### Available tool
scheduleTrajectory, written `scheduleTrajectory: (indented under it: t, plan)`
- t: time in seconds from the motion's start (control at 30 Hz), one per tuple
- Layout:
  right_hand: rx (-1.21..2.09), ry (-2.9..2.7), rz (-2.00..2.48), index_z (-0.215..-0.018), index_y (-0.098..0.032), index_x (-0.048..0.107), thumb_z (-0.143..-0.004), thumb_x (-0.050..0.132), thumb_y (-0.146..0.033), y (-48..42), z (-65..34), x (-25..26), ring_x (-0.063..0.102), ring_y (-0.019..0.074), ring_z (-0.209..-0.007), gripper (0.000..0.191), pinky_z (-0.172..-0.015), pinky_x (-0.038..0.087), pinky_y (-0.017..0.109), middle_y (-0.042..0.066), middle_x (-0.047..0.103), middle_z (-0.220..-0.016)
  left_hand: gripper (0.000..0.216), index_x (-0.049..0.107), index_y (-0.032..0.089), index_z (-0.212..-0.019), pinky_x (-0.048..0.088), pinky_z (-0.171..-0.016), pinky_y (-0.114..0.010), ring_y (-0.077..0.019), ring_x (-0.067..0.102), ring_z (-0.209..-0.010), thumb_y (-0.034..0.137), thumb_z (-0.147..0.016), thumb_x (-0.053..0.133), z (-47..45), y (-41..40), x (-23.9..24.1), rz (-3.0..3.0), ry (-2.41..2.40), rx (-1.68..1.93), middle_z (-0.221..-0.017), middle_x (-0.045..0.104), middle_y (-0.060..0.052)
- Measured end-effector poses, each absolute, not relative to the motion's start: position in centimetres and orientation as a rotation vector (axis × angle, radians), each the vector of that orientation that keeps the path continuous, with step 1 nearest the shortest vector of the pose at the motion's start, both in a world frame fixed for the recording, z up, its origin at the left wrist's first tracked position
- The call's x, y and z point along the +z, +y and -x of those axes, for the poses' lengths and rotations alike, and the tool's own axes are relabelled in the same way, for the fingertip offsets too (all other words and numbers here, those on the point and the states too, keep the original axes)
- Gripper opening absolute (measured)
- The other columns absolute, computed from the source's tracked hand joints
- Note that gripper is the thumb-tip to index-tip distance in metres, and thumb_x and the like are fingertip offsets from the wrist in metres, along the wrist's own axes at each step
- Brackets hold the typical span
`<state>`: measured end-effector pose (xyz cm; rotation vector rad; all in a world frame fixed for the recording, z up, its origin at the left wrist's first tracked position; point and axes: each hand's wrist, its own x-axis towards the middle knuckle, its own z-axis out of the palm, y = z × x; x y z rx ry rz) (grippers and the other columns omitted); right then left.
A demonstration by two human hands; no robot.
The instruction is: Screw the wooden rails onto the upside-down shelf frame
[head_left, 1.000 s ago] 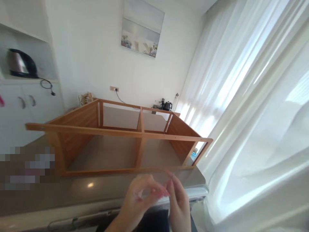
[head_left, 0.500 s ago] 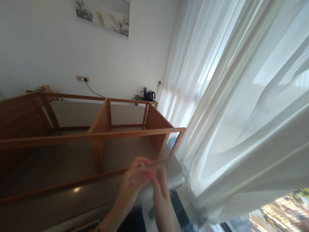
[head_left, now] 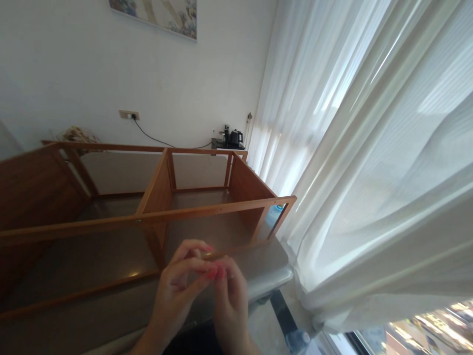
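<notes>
My left hand (head_left: 177, 286) and my right hand (head_left: 231, 296) meet at their fingertips, both pinched together in front of the wooden frame (head_left: 207, 211). Whatever they pinch is too small or too hidden to name. A tiny shiny golden spot shows by the left fingers. Behind the hands lies the frame's lower front rail. The frame is an open brown wooden shelf unit lying on a table with a glossy clear cover (head_left: 271, 278). An upright divider panel (head_left: 155, 182) splits it into compartments.
White sheer curtains (head_left: 332, 148) hang along the right side. A black kettle (head_left: 235, 138) stands on a small stand at the back. On the wall are a socket (head_left: 128, 115) with a black cord and a picture (head_left: 166, 15). A clear plastic bottle (head_left: 298, 340) is at the bottom.
Both hands have shifted left in the view, still joined at the fingertips. The camera view has also moved slightly; the frame stays in place on the table.
</notes>
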<state>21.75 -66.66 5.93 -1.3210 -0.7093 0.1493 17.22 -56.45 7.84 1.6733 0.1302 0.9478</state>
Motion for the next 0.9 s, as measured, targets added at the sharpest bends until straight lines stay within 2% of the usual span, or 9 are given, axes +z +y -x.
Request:
scheduleTrajectory:
  t: [0.2, 0.33, 0.47, 0.53, 0.6, 0.67, 0.77, 0.9]
  plan:
    - [-0.011, -0.688, 1.307, -0.093, -0.024, 0.066, -0.098, 0.043, -0.032, -67.8, -19.3, 3.1, 0.063, 0.0115, -0.080, 0.025, -0.071, 0.049, 0.021, 0.000, 0.065, -0.085, 0.005, 0.077, 0.030, -0.078, 0.047, -0.064, -0.014, -0.0058, 0.054, -0.072, 0.030, -0.075, 0.072, -14.8, -57.8, 4.9, -1.676, 0.089, 0.926, -0.089, 0.061, -0.001]
    - [-0.026, -0.604, 1.354, -0.087, -0.024, 0.065, -0.097, 0.046, -0.030, -69.6, -17.7, 2.2, 0.061, 0.0094, -0.071, 0.023, -0.065, 0.048, 0.018, -0.003, 0.063, -0.074, 0.007, 0.076, 0.027, -0.079, 0.044, -0.060, -0.015, -0.0043, 0.050, -0.067, 0.030, -0.078, 0.070, -14.1, -59.5, 2.6, -1.601, 0.092, 0.781, -0.093, 0.062, -0.002]
    - [-0.087, -0.584, 1.465, -0.078, -0.021, 0.061, -0.096, 0.047, -0.037, -72.8, -18.1, 2.1, 0.056, 0.0097, -0.063, 0.027, -0.060, 0.046, 0.019, -0.003, 0.060, -0.068, 0.009, 0.076, 0.025, -0.083, 0.048, -0.073, -0.018, -0.0075, 0.056, -0.080, 0.030, -0.078, 0.070, -14.8, -61.6, 2.1, -1.653, 0.034, 0.636, -0.098, 0.064, -0.003]
    - [-0.227, -0.566, 1.575, -0.078, -0.021, 0.061, -0.094, 0.049, -0.041, -74.6, -19.3, 1.9, 0.055, 0.0110, -0.064, 0.028, -0.059, 0.044, 0.020, -0.002, 0.058, -0.067, 0.022, 0.073, 0.027, -0.098, 0.049, -0.074, -0.019, -0.0118, 0.059, -0.093, 0.035, -0.077, 0.070, -15.4, -62.6, 2.7, -1.598, -0.070, 0.624, -0.103, 0.065, -0.004]
    - [-0.306, -0.496, 1.700, -0.079, -0.020, 0.060, -0.093, 0.050, -0.047, -76.1, -21.0, 1.7, 0.055, 0.0133, -0.069, 0.031, -0.063, 0.044, 0.023, 0.000, 0.059, -0.071, 0.033, 0.070, 0.026, -0.106, 0.049, -0.075, -0.019, -0.0126, 0.060, -0.097, 0.037, -0.075, 0.073, -15.9, -63.4, 3.5, -1.568, -0.173, 0.621, -0.106, 0.066, -0.004]
    - [-0.300, -0.421, 1.746, -0.083, -0.019, 0.059, -0.092, 0.047, -0.055, -77.2, -23.1, 1.8, 0.055, 0.0149, -0.071, 0.038, -0.065, 0.043, 0.026, 0.002, 0.060, -0.075, 0.030, 0.070, 0.023, -0.105, 0.049, -0.077, -0.019, -0.0122, 0.061, -0.100, 0.034, -0.077, 0.070, -16.5, -64.1, 4.3, -1.607, -0.227, 0.616, -0.108, 0.066, -0.005]
    - [-0.325, -0.301, 1.748, -0.083, -0.019, 0.057, -0.090, 0.044, -0.063, -78.0, -26.6, 2.5, 0.049, 0.0134, -0.065, 0.047, -0.060, 0.038, 0.026, 0.000, 0.055, -0.071, 0.022, 0.070, 0.021, -0.101, 0.049, -0.081, -0.021, -0.0122, 0.060, -0.105, 0.031, -0.084, 0.062, -17.3, -64.5, 5.0, -1.725, -0.205, 0.642, -0.112, 0.065, -0.005]
    - [-0.494, -0.208, 1.675, -0.082, -0.018, 0.055, -0.089, 0.040, -0.067, -77.9, -31.9, 3.4, 0.042, 0.0110, -0.060, 0.051, -0.058, 0.033, 0.027, -0.002, 0.048, -0.067, 0.021, 0.069, 0.026, -0.103, 0.042, -0.096, -0.031, -0.0129, 0.058, -0.107, 0.032, -0.087, 0.056, -18.9, -63.4, 5.6, -2.021, -0.140, 0.800, -0.117, 0.064, -0.002]
